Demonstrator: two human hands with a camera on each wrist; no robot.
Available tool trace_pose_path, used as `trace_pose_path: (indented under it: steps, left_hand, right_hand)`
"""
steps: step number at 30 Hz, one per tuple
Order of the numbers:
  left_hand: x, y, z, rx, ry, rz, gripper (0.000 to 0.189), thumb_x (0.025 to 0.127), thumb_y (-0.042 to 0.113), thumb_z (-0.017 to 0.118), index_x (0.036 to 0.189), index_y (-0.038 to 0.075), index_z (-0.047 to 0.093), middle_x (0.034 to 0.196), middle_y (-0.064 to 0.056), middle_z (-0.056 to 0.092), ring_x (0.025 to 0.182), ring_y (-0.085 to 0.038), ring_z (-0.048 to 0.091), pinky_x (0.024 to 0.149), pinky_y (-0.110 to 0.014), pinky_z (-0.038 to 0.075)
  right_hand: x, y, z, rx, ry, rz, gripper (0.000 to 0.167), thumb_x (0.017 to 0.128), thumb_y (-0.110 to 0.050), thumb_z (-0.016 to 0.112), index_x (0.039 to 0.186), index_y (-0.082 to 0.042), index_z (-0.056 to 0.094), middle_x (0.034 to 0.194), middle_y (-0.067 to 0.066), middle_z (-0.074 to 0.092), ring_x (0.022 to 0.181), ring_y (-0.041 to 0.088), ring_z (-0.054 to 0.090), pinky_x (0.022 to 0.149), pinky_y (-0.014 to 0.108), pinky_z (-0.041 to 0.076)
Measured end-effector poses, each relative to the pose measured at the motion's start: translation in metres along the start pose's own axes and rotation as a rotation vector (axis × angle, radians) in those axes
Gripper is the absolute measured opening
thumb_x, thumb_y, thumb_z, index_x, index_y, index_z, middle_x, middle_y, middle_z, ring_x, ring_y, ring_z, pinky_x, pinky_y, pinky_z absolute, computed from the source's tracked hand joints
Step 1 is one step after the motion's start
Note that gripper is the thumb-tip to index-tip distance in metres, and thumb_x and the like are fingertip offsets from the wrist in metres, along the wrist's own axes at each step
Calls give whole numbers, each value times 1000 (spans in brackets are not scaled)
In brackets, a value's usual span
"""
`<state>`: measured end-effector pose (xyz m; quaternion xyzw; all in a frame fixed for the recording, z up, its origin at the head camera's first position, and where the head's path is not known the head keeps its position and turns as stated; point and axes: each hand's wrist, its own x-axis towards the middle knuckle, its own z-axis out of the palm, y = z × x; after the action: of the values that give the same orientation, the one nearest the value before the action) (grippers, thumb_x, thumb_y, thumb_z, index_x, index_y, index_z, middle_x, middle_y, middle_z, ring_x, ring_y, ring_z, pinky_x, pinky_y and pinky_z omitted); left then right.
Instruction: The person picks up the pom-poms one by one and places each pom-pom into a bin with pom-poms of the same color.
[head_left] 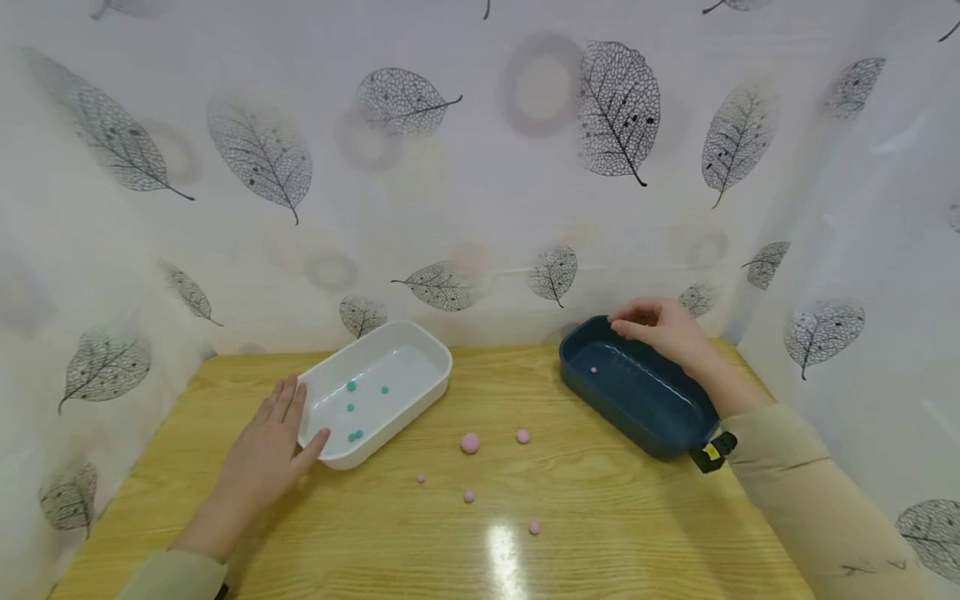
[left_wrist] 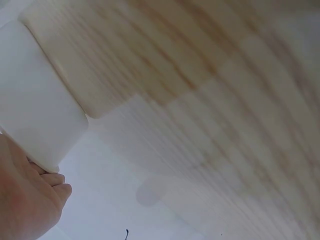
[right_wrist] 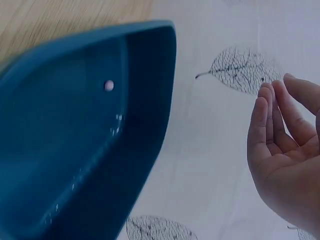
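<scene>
Broadly, a white sheet printed with dark skeleton leaves [head_left: 480,192] rises behind and beside a yellowish wood-grain table [head_left: 360,542]. On the table's right stands a glossy, dark blue, oblong deep dish [head_left: 611,419]; on its left, a white oblong dish with rounded corners [head_left: 405,422]. Both look stiff and smooth, so the rims at opposite ends seem the surest hold.

At the white dish's near-left end lies the left hand [head_left: 262,446], fingers extended and thumb spread, its grip not closed round anything; whether the fingertips press on the wall is hard to tell. The right hand [head_left: 660,329] hangs near the blue dish's far rim, fingers gently bent, the grip loose and holding nothing.

Between the dishes lies one larger pink round ball [head_left: 470,442], with four smaller pink balls [head_left: 522,436] scattered around it; another tiny pink ball [head_left: 593,370] sits inside the blue dish. Five small teal balls [head_left: 350,407] rest in the white dish. All these balls are probably light and apt to roll, best pinched across the middle between thumb and forefinger, without squeezing hard.
</scene>
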<state>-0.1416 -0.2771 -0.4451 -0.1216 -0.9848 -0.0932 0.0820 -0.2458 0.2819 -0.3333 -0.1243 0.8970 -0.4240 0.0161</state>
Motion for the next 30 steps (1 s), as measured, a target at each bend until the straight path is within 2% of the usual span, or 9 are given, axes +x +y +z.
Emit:
trace_pose_path:
  steps: [4,7,9,13,15,17,23,30]
  left_hand:
    - [0,0,0,0,-4,-4,88,106,46,58,160,-17,26,169,-37,23,156,-55,27,127,-64,29]
    - [0,0,0,1,-1,-5,88,106,45,58,160,-17,26,169,-37,23,156,-55,28,127,-64,30]
    - [0,0,0,2,3,-4,88,106,45,59,160,-17,27,169,-37,23,156,-55,28,126,-64,30]
    - [1,0,-1,-1,5,-1,88,106,46,57,159,-17,27,168,-38,23,155,-56,29,126,-64,30]
    - [1,0,-1,-3,7,1,88,106,46,57,159,-17,27,168,-38,23,155,-56,29,126,-64,30]
    - [1,1,-2,-1,11,4,87,106,45,58,159,-18,28,168,-39,24,155,-56,29,126,-64,30]
    - [1,1,-2,3,9,7,87,106,44,59,159,-18,28,167,-39,25,155,-56,30,126,-64,30]
    - [1,1,-2,2,-9,-2,88,106,43,59,159,-18,27,168,-38,23,156,-56,28,127,-64,30]
  right_hand:
    - [-17,5,-13,-149,33,-40,28,106,-19,68,124,1,74,114,18,77,84,-10,63,76,18,56]
    - [-31,10,-22,-249,52,-63,27,105,-17,68,124,1,74,115,22,77,86,-6,64,76,18,56]
    - [-40,12,-25,-311,57,-68,27,106,-18,67,125,1,74,116,22,76,91,6,70,77,20,57]
    - [-61,18,-27,-400,69,-45,34,107,-21,65,128,6,71,118,26,75,101,36,74,87,44,63]
    - [-69,24,-26,-442,80,-23,41,108,-24,65,131,9,68,121,31,73,106,47,71,91,58,60]
    - [-76,32,-24,-486,92,-5,48,108,-28,65,134,12,64,125,35,69,110,51,69,93,64,56]
    - [-95,55,-15,-648,123,29,67,105,-39,67,139,18,55,134,42,59,118,59,59,97,71,50]
    - [-116,72,5,-770,123,100,104,104,-60,59,150,29,30,153,51,35,137,68,39,114,75,36]
